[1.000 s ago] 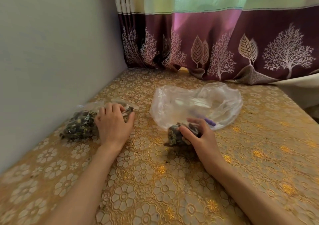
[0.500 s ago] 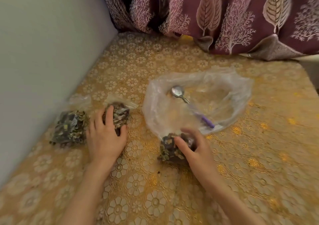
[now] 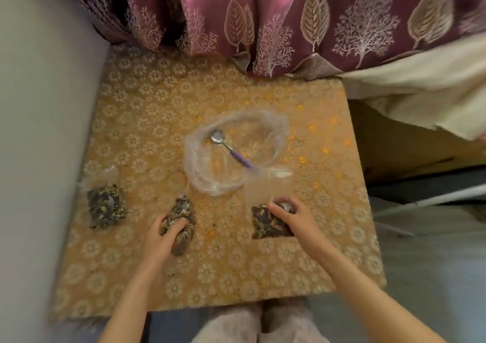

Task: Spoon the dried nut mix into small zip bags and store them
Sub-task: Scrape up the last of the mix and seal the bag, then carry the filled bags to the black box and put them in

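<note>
Nut mix now sits in three small bags: one at nine o'clock (image 3: 106, 206), one gripped by the left hand (image 3: 164, 233), one pinched by the right hand (image 3: 294, 217). Big bag (image 3: 273, 129) looks emptied, spoon (image 3: 228, 148) inside; storing seemingly remains.

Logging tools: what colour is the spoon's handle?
Purple, on the spoon inside the big clear bag; head view.
</note>
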`<state>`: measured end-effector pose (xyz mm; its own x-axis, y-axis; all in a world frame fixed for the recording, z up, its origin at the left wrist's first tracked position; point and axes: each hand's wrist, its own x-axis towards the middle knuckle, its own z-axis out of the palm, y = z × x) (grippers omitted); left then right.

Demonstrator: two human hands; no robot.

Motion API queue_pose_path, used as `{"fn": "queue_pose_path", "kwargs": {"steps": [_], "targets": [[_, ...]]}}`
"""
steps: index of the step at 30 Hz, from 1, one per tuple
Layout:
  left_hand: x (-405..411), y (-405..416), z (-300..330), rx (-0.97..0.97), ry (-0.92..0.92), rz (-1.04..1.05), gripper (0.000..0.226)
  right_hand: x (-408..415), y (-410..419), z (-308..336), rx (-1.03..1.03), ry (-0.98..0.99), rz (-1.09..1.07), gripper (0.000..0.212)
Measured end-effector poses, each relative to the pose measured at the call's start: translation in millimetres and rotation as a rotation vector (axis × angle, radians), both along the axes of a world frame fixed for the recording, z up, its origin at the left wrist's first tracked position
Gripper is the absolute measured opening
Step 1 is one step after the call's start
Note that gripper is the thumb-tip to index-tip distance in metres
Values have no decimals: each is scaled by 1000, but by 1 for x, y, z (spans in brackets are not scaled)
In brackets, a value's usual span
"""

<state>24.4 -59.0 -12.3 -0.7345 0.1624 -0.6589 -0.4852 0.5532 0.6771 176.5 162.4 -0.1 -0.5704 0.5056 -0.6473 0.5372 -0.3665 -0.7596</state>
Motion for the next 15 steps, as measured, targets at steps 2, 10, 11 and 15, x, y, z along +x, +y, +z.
{"fn": "queue_pose_path", "kwargs": {"steps": [2,10,11,15], "targets": [[13,0,16,80,-115,-62,35,27,0,18,-36,-21,-107,13],[26,36,41,227,-490,-448,54,127,-43,36,49,-79,-589,7],[27,42,44,226,-503,-505,53,136,-49,39,44,-77,-654,10],[37,67,52,194,-480,-692,47,173,-71,42,-14,-66,-872,39]]}}
